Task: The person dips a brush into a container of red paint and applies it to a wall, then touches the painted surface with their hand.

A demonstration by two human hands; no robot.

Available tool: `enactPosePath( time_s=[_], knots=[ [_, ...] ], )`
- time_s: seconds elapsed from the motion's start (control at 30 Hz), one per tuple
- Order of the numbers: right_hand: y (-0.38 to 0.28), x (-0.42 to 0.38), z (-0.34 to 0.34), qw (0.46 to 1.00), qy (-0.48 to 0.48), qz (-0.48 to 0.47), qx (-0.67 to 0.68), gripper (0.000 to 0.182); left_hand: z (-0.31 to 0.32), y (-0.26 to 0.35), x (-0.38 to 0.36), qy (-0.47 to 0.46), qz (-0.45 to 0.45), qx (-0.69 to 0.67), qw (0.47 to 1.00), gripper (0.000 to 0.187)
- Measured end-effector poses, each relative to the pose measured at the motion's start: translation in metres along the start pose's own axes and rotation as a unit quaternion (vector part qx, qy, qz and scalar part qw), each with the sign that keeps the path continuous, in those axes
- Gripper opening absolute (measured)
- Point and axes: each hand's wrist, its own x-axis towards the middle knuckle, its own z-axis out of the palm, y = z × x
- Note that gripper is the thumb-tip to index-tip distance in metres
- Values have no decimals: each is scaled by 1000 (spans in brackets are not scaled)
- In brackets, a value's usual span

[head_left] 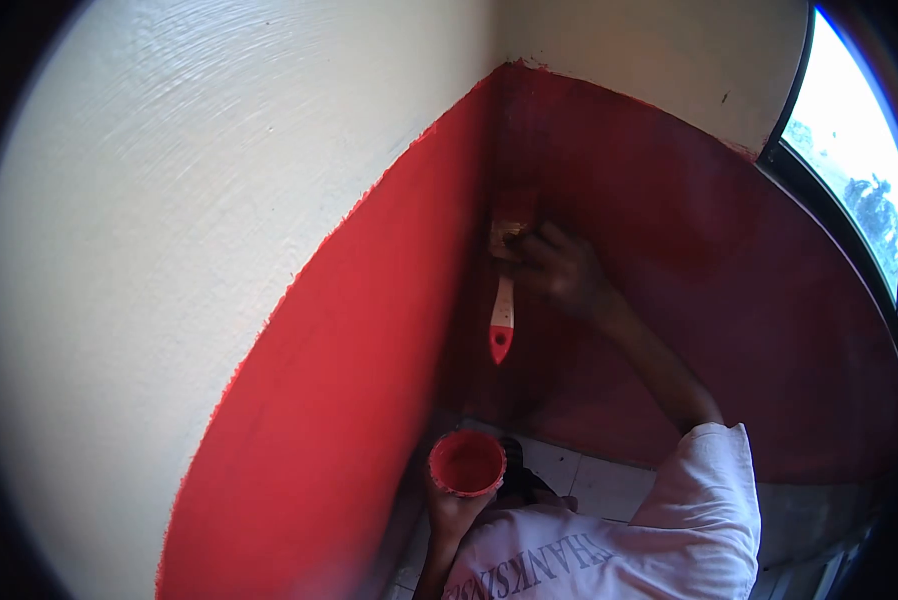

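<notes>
Gripping a red-handled flat paintbrush (506, 275) at its ferrule, the right hand (559, 268) pressed the bristles into the red-painted wall corner (489, 150), while the left hand (456, 508) clasped a small round red paint cup (466, 463) below.

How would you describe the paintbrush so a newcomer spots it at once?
Find the corner where the two red wall sections meet. The paintbrush is pressed there, gripped by the right hand. Its pale handle ends in a red tip pointing down, unlike the round red cup below.
</notes>
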Motion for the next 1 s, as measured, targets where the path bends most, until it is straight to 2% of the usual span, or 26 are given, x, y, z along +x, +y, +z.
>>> enactPosePath(
  time_s=[0.13,0.23,0.33,0.43,0.57,0.77,0.83,0.97,1.0],
  knots=[
    [5,28,-39,995,90,-26,-20,30,2,7,5,12,9,-45,999,75],
    [22,55,-59,985,151,-44,-74,40,3,2,0,14,-6,-54,998,74],
    [46,70,-49,975,164,-75,-128,38,0,5,4,2,0,-23,1000,75],
    [51,77,-42,983,111,-66,-129,35,2,2,3,32,21,-38,999,77],
    [49,64,-30,988,66,-32,-133,32,0,10,6,8,22,-2,1000,79],
    [31,49,-41,998,21,-49,-35,32,3,8,6,18,-2,-51,999,73],
    [31,56,-53,995,73,-49,-48,34,1,11,7,14,14,-24,1000,71],
    [43,77,-60,979,170,-64,-97,36,-1,13,7,-21,-4,-67,998,71],
    [48,80,-55,980,162,-67,-94,36,-1,3,5,-19,-8,-70,997,71]
  ],
)
